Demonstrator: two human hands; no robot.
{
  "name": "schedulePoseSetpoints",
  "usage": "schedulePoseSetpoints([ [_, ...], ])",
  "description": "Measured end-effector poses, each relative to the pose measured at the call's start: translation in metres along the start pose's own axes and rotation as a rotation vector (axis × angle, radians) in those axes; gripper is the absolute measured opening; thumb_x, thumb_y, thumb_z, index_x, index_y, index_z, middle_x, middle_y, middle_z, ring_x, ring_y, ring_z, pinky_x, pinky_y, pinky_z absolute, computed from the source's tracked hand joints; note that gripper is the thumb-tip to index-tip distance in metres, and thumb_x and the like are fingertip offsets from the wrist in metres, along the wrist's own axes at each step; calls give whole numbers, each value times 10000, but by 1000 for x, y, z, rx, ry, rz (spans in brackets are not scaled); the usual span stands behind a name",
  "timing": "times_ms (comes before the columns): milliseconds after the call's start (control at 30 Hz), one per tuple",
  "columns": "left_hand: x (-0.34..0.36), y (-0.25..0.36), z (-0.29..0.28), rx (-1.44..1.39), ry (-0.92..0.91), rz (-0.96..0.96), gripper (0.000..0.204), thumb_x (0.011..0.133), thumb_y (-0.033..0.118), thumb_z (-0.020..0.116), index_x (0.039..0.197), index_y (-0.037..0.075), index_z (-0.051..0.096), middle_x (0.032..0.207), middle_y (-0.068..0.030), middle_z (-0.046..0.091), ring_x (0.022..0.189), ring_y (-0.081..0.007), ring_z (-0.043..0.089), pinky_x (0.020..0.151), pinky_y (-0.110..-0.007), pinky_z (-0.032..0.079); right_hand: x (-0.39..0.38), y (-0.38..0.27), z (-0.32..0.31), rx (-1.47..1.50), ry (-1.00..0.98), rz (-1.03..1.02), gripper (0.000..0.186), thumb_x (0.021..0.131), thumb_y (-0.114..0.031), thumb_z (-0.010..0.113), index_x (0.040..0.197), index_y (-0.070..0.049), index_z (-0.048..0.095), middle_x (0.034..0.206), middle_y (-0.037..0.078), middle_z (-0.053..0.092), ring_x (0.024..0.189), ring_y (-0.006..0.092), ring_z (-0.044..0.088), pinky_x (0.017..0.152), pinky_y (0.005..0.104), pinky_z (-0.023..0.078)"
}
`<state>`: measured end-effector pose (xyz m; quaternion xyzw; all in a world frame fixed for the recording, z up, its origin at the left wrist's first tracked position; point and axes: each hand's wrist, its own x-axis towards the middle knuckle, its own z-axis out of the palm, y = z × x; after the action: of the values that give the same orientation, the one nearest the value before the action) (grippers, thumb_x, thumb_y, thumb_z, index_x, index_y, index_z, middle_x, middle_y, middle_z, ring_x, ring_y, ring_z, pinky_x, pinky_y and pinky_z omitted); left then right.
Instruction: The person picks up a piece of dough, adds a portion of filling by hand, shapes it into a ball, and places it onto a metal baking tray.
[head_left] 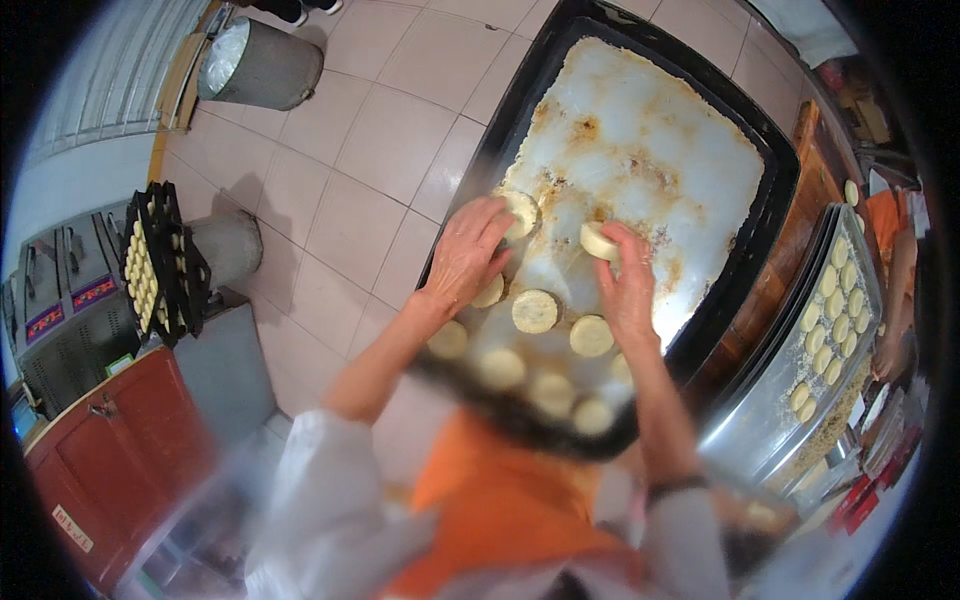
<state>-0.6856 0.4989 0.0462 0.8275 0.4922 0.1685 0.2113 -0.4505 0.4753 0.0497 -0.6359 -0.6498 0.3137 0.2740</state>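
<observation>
A large black baking tray [777,190] with a pale, browned lining sheet [620,120] lies in front of me. Round flat pale dough cakes, such as this one [535,311] with a speckled top, stand in rows across its near part. My left hand [468,252] has its fingers curled round the edge of a dough cake [519,214] at the tray's left side. Over the middle of the tray, my right hand [628,280] grips another dough cake [597,241] between thumb and fingers, tilted on edge. The nearest cakes look blurred.
On the right, a metal tray [735,425] carries several oval dough pieces [840,285] beside a wooden edge [770,290]; another person's arm [897,300] is there. A black rack of filled trays [165,265], a red cabinet [125,450] and a lined bin [265,65] stand left.
</observation>
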Motion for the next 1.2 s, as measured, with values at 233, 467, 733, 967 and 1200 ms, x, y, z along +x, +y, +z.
schedulePoseSetpoints([
  [233, 14, -2, 2, -68, 1, -93, 615, 708, 115, 728, 1265, 53, 475, 1329, -147, 448, 1249, -346, 398, 1018, -422, 352, -3, -25, 30, -180, -61, -112, 585, 718, -81, 722, 1241, -38, 464, 1295, 161, 421, 1185, 377, 406, 1001, 449, 335],
  [467, 20, -10, 9, -101, -32, -124, 628, 705, 116, 730, 1271, 41, 469, 1314, -141, 458, 1223, -346, 412, 1007, -422, 358, 5, -19, 53, -217, -149, -97, 691, 728, -112, 737, 1327, -35, 402, 1298, 166, 427, 1168, 361, 410, 1003, 444, 335],
  [733, 17, -23, 14, 56, -28, 18, 662, 635, 49, 760, 1244, 21, 503, 1240, -187, 514, 1146, -364, 491, 1000, -420, 396, -22, -7, 26, -22, -58, -3, 633, 806, -269, 671, 1327, -21, 411, 1358, 192, 409, 1252, 375, 384, 1058, 473, 303],
  [967, 32, 30, -5, 372, -332, -41, 641, 734, -71, 601, 1336, 36, 410, 1415, -186, 346, 1303, -386, 327, 1055, -451, 308, -93, 84, -167, -40, 341, 137, 472, 790, -126, 669, 1220, -28, 500, 1280, 159, 487, 1199, 348, 441, 1006, 426, 357],
  [1200, 115, 178, 68, -45, -192, 266, 439, 844, -9, 563, 1272, 54, 492, 1395, -158, 403, 1313, -336, 354, 1080, -411, 298, -214, 316, -332, -616, 433, 602, 517, 736, 36, 528, 1247, 12, 456, 1276, 245, 467, 1201, 405, 422, 1026, 453, 334],
])
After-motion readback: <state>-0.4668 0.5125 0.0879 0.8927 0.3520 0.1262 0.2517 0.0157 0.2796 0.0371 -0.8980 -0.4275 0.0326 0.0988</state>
